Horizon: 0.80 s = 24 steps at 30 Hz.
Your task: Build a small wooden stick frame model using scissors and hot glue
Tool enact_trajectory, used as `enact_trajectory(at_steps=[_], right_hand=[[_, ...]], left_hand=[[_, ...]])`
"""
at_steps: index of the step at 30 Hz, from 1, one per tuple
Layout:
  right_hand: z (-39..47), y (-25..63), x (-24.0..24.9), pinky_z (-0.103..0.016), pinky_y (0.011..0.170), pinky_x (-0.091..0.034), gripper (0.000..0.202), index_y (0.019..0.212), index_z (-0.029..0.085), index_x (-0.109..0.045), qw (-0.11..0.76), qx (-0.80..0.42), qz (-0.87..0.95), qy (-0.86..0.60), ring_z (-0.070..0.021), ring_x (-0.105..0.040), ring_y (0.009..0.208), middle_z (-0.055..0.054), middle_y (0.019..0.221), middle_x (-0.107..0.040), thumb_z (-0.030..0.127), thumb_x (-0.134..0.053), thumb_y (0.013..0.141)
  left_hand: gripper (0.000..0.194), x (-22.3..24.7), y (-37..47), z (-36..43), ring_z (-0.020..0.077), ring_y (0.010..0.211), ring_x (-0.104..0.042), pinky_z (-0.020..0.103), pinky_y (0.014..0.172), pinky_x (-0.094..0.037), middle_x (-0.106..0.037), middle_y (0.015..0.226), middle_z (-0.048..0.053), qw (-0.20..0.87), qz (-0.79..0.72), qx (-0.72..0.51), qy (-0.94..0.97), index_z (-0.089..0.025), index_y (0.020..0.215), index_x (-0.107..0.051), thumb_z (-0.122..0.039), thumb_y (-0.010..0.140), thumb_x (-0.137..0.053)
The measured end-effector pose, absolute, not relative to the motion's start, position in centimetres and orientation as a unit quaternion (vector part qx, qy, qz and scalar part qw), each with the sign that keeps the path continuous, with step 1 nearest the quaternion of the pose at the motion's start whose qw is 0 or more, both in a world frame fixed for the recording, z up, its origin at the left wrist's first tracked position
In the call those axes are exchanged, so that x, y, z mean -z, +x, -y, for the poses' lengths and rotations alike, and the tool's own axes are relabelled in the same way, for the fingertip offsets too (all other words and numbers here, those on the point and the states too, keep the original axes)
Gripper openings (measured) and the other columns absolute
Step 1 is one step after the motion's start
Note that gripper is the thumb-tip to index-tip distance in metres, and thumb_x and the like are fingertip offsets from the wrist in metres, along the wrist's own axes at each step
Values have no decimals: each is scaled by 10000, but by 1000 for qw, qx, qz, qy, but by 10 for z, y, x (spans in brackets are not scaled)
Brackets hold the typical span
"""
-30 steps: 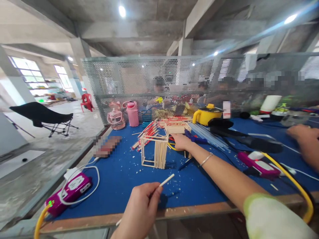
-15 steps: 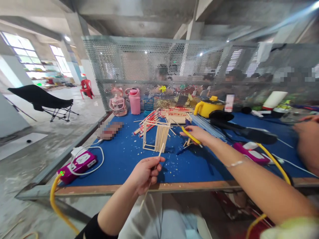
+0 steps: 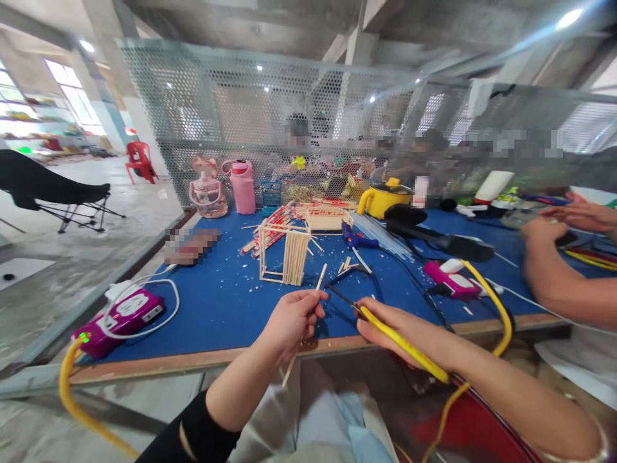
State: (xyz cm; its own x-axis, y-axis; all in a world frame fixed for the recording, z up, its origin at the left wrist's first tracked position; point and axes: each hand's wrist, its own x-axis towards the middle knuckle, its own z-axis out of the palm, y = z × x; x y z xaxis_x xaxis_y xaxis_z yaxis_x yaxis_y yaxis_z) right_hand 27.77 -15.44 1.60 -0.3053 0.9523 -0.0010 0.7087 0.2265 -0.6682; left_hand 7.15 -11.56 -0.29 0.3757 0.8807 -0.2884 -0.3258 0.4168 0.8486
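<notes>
- Frame (image 3: 295, 257) of pale sticks: upright on blue tabletop (image 3: 216, 308), one side packed w/ sticks.
- L hand (image 3: 296, 318): in front of frame, pinching loose stick (image 3: 322, 275), top end tilted up.
- R hand (image 3: 385, 328): front-right of frame, wrapped round yellow-handled tool (image 3: 400, 344), thin dark end twd L hand; tool type, can't tell.
- Blue glue gun (image 3: 355, 236), short bits (image 3: 345, 265): right of frame.
- Step in hand, prob.: tool work on loose stick; contact unclear.
- Next move calls for: steady L pinch, tool end lined up w/ stick.
</notes>
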Motion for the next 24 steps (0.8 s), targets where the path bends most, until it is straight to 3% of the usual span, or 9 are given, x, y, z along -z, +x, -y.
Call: enact_trajectory(at_steps=[4, 9, 13, 17, 20, 24], right_hand=[[143, 268, -18, -238, 538, -395, 392, 984, 221, -560, 161, -318, 761, -542, -119, -454, 585, 30, 687, -559, 574, -522, 818], [139, 262, -20, -231, 531, -383, 375, 973, 213, -552, 177, -327, 762, -531, -111, -456, 574, 28, 697, -567, 557, -518, 828], [138, 256, -26, -242, 551, -388, 379, 970, 210, -520, 141, -320, 768, -536, -125, -485, 608, 9, 748, -587, 565, -476, 845], [135, 256, -27, -250, 591, -393, 455, 1049, 203, -470, 149, -277, 768, -558, -141, -511, 665, -5, 804, -592, 558, -573, 784], [133, 256, -23, -239, 548, -353, 426, 937, 196, -476, 164, -224, 751, -599, -127, -466, 615, 12, 734, -560, 555, -612, 753], [137, 251, -23, -239, 529, -306, 321, 791, 202, -480, 135, -234, 789, -552, -112, -408, 576, 23, 677, -543, 517, -510, 846]], left_hand=[[279, 5, 73, 113, 10, 368, -253, 158, 371, -132, -483, 529, -55, 741, -379, -404, 380, -121, 816, -595, -375, 720, -657], [293, 6, 74, 110, 8, 361, -229, 164, 372, -108, -481, 524, -56, 740, -380, -390, 394, -118, 823, -591, -386, 722, -655], [325, 7, 75, 113, 10, 351, -225, 172, 367, -116, -470, 508, -64, 741, -366, -387, 409, -121, 831, -593, -418, 715, -654], [315, 5, 72, 118, 21, 355, -228, 185, 366, -131, -464, 503, -70, 711, -358, -416, 440, -143, 792, -574, -450, 743, -625], [308, 3, 69, 122, 30, 383, -251, 193, 389, -175, -465, 512, -62, 647, -369, -435, 506, -147, 708, -560, -437, 809, -563], [372, 2, 69, 125, 51, 449, -324, 203, 461, -260, -485, 537, -40, 527, -401, -447, 601, -146, 597, -532, -394, 871, -487]])
